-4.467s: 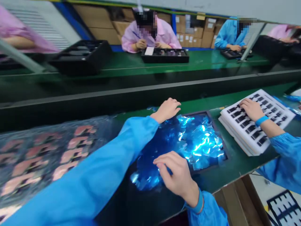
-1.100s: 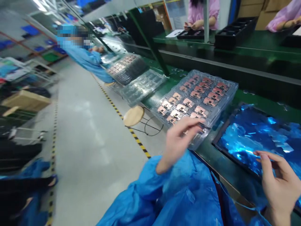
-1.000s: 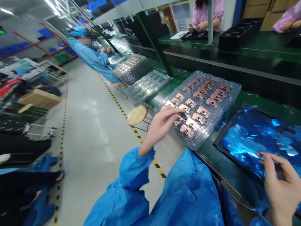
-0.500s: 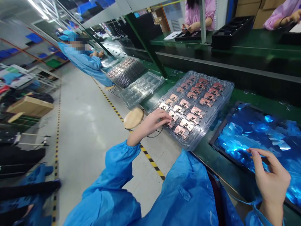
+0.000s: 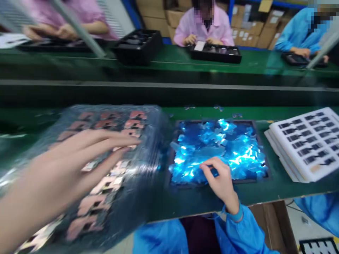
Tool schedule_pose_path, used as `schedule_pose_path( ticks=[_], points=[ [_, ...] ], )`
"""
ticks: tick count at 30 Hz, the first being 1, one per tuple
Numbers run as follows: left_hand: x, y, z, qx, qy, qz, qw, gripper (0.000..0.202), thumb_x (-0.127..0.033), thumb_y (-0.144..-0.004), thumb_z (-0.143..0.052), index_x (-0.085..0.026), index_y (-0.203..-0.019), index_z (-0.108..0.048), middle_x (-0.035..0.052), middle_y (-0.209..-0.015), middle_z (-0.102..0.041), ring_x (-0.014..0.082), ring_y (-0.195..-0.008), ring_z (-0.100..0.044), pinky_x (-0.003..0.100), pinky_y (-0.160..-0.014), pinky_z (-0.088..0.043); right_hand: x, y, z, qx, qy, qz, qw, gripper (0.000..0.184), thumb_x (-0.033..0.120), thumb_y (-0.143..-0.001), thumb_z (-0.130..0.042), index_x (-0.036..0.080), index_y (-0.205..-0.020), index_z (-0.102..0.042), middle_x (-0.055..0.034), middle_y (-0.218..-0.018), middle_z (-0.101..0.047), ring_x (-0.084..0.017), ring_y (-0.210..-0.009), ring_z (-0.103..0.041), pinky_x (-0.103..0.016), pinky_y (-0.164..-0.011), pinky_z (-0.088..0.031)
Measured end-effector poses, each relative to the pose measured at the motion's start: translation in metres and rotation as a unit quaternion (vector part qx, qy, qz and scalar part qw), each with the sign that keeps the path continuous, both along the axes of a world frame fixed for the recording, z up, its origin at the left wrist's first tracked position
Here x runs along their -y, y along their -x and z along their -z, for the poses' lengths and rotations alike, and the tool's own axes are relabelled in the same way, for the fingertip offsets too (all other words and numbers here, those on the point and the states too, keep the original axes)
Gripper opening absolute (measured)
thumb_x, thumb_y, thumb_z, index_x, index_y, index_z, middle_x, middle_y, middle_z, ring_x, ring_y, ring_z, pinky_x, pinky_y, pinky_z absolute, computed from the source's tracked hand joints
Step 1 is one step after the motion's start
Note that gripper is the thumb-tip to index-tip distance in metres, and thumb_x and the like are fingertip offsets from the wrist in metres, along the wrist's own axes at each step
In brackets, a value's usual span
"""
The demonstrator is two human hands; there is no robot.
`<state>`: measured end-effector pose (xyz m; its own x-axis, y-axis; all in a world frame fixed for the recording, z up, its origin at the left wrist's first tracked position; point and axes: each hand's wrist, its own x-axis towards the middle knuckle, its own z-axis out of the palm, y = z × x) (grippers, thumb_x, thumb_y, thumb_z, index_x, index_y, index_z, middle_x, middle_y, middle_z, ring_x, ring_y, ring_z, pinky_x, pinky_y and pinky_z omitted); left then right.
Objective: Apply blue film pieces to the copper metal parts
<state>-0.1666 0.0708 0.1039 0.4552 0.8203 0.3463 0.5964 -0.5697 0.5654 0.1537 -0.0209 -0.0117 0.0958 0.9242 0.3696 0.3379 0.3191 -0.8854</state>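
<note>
My left hand (image 5: 71,165), large and blurred, reaches over a clear plastic tray (image 5: 148,141) at the left. Its fingers are stretched out over the tray's right half, and I see nothing held in them. Rows of copper-coloured, cut-out metal parts (image 5: 91,204) with dark electronic sections lie in the tray; the hand covers several of them. My right hand (image 5: 219,180) hovers at the front of a dark shallow tray (image 5: 262,176) heaped with shiny blue film pieces (image 5: 201,151). Thumb and forefinger are pinched together, and whatever lies between them cannot be made out.
White trays (image 5: 312,141) with dark parts are stacked at the right. Small loose bits (image 5: 218,108) lie behind the blue film. Across a raised dark ledge (image 5: 169,91), people in pink and blue work at black boxes (image 5: 215,54). A blue sleeve (image 5: 317,211) shows at the lower right.
The view has swung right, bringing the white trays into sight. My left hand has shifted across the parts tray and appears much nearer. My right hand stays pinched at the blue film.
</note>
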Motion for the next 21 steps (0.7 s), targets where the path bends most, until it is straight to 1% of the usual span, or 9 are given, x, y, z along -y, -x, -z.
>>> schedule_pose_path(
  ticks=[2,4,5,7,10,12,15,18,21],
  points=[
    [-0.06,-0.088,0.002,-0.117,-0.053,0.098,0.987,0.031,-0.046,-0.107,-0.055,-0.034,-0.121,-0.08,0.0007,-0.12,-0.078,0.0322,-0.116,-0.068,0.048,-0.109,-0.052,-0.002,0.001,0.0,0.001,-0.041,0.038,0.998,0.017,0.021,-0.108,-0.064,0.022,-0.095,-0.074,-0.003,-0.089,-0.078,-0.018,-0.08,-0.07,-0.03,-0.073,-0.057],
    [-0.107,-0.184,0.012,-0.156,-0.015,0.18,0.971,0.032,-0.039,-0.105,-0.055,-0.024,-0.117,-0.08,0.0087,-0.118,-0.078,0.0334,-0.12,-0.066,0.048,-0.11,-0.052,-0.001,-0.001,-0.003,0.007,-0.07,0.083,0.994,0.017,0.02,-0.109,-0.062,0.022,-0.097,-0.074,-0.0033,-0.09,-0.078,-0.018,-0.082,-0.07,-0.029,-0.072,-0.056],
    [-0.124,-0.229,0.02,-0.16,0.019,0.187,0.969,0.028,-0.037,-0.103,-0.059,-0.022,-0.117,-0.079,0.011,-0.12,-0.077,0.033,-0.123,-0.065,0.047,-0.112,-0.051,0.001,-0.003,-0.004,0.012,-0.077,0.105,0.991,0.017,0.019,-0.109,-0.062,0.022,-0.097,-0.073,-0.0032,-0.09,-0.078,-0.018,-0.083,-0.071,-0.029,-0.072,-0.056],
    [-0.146,-0.305,0.038,-0.138,0.109,0.146,0.974,0.02,-0.033,-0.098,-0.072,-0.02,-0.111,-0.079,0.013,-0.121,-0.076,0.0322,-0.125,-0.064,0.043,-0.115,-0.049,0.007,-0.01,-0.007,0.025,-0.08,0.14,0.987,0.016,0.018,-0.109,-0.062,0.022,-0.099,-0.073,-0.0026,-0.089,-0.078,-0.018,-0.084,-0.071,-0.03,-0.073,-0.056],
    [-0.157,-0.374,0.061,-0.112,0.14,0.126,0.976,0.02,-0.026,-0.088,-0.084,-0.017,-0.105,-0.078,0.0159,-0.118,-0.075,0.0323,-0.12,-0.067,0.042,-0.112,-0.051,0.02,-0.023,-0.008,0.043,-0.072,0.169,0.982,0.015,0.016,-0.109,-0.061,0.023,-0.1,-0.072,-0.0018,-0.09,-0.078,-0.018,-0.085,-0.071,-0.031,-0.077,-0.056],
    [-0.16,-0.395,0.069,-0.094,0.145,0.119,0.978,0.022,-0.019,-0.082,-0.088,-0.015,-0.1,-0.077,0.0166,-0.114,-0.075,0.0323,-0.116,-0.068,0.042,-0.109,-0.052,0.027,-0.03,-0.006,0.048,-0.068,0.183,0.98,0.015,0.016,-0.108,-0.061,0.023,-0.101,-0.072,-0.0018,-0.091,-0.078,-0.019,-0.086,-0.072,-0.031,-0.078,-0.056],
    [-0.169,-0.397,0.072,-0.062,0.163,0.091,0.98,0.019,-0.011,-0.077,-0.087,-0.015,-0.091,-0.076,0.0149,-0.105,-0.076,0.0321,-0.11,-0.071,0.042,-0.105,-0.054,0.033,-0.04,-0.003,0.043,-0.06,0.202,0.977,0.016,0.016,-0.108,-0.061,0.024,-0.099,-0.072,-0.0017,-0.09,-0.078,-0.018,-0.085,-0.072,-0.031,-0.077,-0.057],
    [-0.168,-0.369,0.065,-0.033,0.191,0.05,0.98,0.009,-0.013,-0.084,-0.08,-0.015,-0.092,-0.076,0.0111,-0.096,-0.077,0.0283,-0.096,-0.075,0.039,-0.093,-0.059,0.029,-0.048,-0.004,0.012,-0.047,0.231,0.972,0.015,0.019,-0.108,-0.063,0.024,-0.102,-0.075,-0.0029,-0.094,-0.079,-0.019,-0.087,-0.074,-0.03,-0.076,-0.059],
    [-0.13,-0.317,0.052,0.035,0.265,0.046,0.963,0.011,-0.023,-0.091,-0.076,-0.016,-0.099,-0.074,0.0072,-0.091,-0.078,0.023,-0.079,-0.076,0.033,-0.075,-0.061,0.016,-0.053,-0.012,-0.067,-0.019,0.277,0.958,0.017,0.026,-0.108,-0.064,0.024,-0.121,-0.074,-0.008,-0.113,-0.079,-0.021,-0.099,-0.076,-0.031,-0.078,-0.062]
  ],
)
